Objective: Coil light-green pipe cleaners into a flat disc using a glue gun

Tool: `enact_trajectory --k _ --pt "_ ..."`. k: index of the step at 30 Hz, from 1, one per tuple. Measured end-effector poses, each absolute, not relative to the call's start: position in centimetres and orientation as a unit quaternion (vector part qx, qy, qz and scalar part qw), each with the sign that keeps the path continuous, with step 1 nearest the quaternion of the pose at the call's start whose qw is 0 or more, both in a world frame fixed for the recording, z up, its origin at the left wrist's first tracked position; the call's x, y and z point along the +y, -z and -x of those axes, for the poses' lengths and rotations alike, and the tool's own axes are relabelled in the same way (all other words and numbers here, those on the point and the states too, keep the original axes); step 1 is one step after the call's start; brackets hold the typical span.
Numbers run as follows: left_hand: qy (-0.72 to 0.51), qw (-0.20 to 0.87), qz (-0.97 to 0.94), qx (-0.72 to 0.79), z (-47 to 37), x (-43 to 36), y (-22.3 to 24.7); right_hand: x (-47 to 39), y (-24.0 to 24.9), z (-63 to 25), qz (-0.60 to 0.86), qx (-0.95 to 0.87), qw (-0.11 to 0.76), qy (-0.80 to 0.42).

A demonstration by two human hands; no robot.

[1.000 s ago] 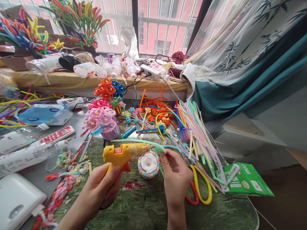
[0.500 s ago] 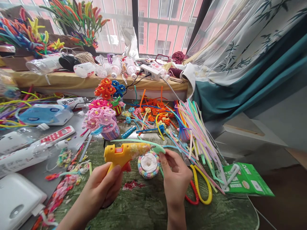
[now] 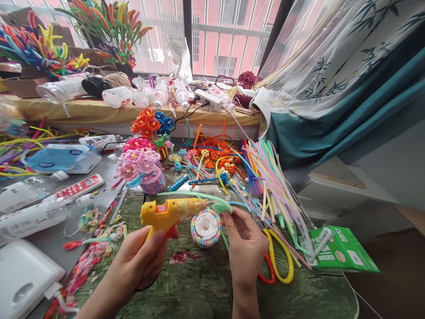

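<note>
while gripping yellow hot-glue gun in left hand, pinches mint-green pipe cleaner just beside nozzle with right hand.

barred window beside teal curtain

No word or number is reading clearly anywhere. Green packet at the bench's right edge is showing white characters, too small to make out. Past the bench's left edge, far bottle is carrying black characters, blurred; near bottle is also bearing dark print, too indistinct. Blue-and-white pack between them is showing small dark-blue logos, unreadable. Blue tube toward the bench's far left corner is bearing pale marks, illegible.
</note>
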State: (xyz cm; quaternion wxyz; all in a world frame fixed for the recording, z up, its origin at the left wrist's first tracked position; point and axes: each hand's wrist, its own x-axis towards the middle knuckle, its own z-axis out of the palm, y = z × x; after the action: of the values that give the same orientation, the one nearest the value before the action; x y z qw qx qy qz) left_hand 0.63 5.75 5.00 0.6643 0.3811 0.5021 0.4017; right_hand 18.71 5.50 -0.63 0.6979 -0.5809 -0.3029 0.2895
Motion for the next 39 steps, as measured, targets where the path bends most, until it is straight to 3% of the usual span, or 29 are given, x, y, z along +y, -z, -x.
enact_trajectory --k 39 --pt "-0.396 0.663 -0.366 0.520 -0.69 5.41 -4.33 5.60 0.31 -18.64 0.558 -0.270 0.714 -0.327"
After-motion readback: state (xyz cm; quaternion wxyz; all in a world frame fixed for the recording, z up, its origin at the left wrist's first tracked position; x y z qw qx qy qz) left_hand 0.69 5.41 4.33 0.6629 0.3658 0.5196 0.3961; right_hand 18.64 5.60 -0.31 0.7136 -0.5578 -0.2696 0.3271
